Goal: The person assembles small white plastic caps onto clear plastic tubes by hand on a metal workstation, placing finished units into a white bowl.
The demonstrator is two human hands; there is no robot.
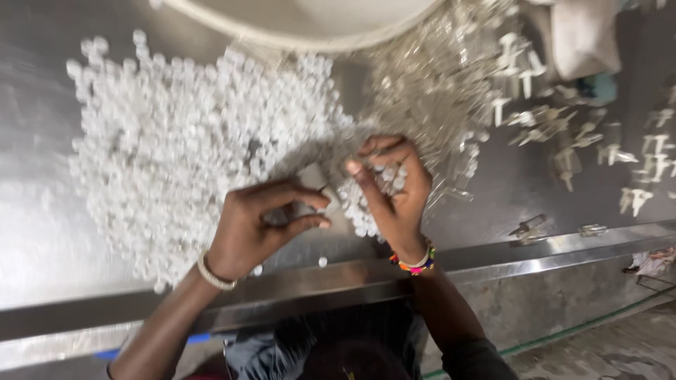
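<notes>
Steel worktop (42,232) — white caps (176,141) heaped upper left, clear plastic pieces (436,77) piled top centre, scattered right.

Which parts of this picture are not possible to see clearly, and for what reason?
- Head view: the small white plastic caps are smeared by motion blur, so single shapes are unclear.
- What the left hand pinches is too small and blurred.
- The right hand cups caps; its palm hides how many.
- The round white basin is cut off by the top edge.

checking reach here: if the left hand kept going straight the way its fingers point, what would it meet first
Probably the right hand, cupping small white pieces: the left hand points its pinched fingers right at it. Depth is unclear in the blur.
</notes>
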